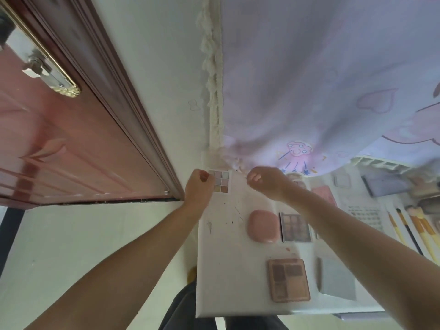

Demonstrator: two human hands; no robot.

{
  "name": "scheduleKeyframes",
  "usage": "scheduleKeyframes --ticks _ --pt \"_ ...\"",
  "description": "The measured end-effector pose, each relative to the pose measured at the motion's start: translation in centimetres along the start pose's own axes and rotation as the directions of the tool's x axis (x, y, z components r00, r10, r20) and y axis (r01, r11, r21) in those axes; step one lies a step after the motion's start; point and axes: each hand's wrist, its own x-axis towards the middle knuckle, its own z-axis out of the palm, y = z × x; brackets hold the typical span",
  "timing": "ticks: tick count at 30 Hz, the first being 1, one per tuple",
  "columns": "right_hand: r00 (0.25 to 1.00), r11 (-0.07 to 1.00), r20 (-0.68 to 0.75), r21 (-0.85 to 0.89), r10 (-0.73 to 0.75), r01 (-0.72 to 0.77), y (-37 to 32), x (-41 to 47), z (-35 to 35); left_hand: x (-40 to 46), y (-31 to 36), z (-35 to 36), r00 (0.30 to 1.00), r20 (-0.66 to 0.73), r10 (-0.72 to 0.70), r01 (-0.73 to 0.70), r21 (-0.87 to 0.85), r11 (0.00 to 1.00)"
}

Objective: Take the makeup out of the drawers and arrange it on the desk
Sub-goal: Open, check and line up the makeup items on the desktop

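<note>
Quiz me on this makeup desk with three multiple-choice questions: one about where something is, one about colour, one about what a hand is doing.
1. Where is the pale palette?
A. far corner of the desk, by the left hand
B. near edge
C. on the floor

2. What colour is the rounded compact?
A. blue
B. pink
C. black

3. What is the right hand doing?
A. gripping a brush
B. pressing flat on the desk
C. curled, holding nothing visible

Answers: 1 A, it lies at the far corner by the wall. 2 B, its lid is plain pink. 3 C, its fingers are curled above the desk with nothing seen in them.
</note>
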Motion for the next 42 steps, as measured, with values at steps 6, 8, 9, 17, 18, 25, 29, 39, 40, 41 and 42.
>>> scheduleKeyframes --ticks 6,8,9,17,18,25,29,39,40,41,42 --pt "0.992 0.870 0.097 -0.480 -0.077 0.115 3.8 -7.2 6.2 -7.9 -3.8 5.1 0.940 0.325 -0.108 0.081 0.095 0.992" --pt "0.978 0.799 0.104 -0.565 -0.178 0.206 5.3 -8.0 7.4 -8.5 -3.8 5.8 0.943 0.319 -0.091 0.056 0.119 0.991" --pt "0.972 0.788 0.067 -0.574 -0.226 0.223 5.7 -8.1 7.6 -8.7 -3.7 6.0 0.947 0.310 -0.083 0.049 0.114 0.992" --pt "0.953 0.939 -0.072 -0.208 -0.294 0.274 3.1 -8.1 6.7 -9.0 -3.5 3.6 0.845 0.481 -0.235 0.394 -0.260 0.882" --pt "0.954 0.953 -0.089 -0.134 -0.286 0.273 2.3 -8.2 6.2 -9.1 -3.4 3.0 0.776 0.589 -0.227 0.508 -0.369 0.778" --pt "0.955 0.948 -0.080 0.119 -0.287 0.295 -0.8 -8.8 2.4 -9.6 -1.4 1.1 0.702 0.712 0.014 0.588 -0.590 0.553" --pt "0.948 0.940 -0.046 0.120 -0.315 0.318 -1.5 -8.8 1.3 -9.6 -1.0 0.6 0.699 0.714 0.050 0.573 -0.600 0.559" --pt "0.916 0.908 -0.037 0.124 -0.400 0.401 -2.4 -9.5 1.7 -10.1 -0.5 -1.3 0.710 0.693 0.127 0.460 -0.592 0.661" --pt "0.911 0.902 -0.042 0.129 -0.411 0.413 -2.5 -9.5 1.7 -10.1 -0.4 -1.4 0.714 0.687 0.135 0.450 -0.597 0.664" --pt "0.903 0.893 -0.054 0.130 -0.427 0.430 -2.7 -9.6 1.7 -10.2 -0.3 -1.5 0.717 0.682 0.146 0.440 -0.605 0.663" --pt "0.894 0.885 -0.072 0.127 -0.442 0.447 -2.8 -9.7 1.7 -10.2 -0.2 -1.5 0.718 0.678 0.159 0.432 -0.613 0.662"
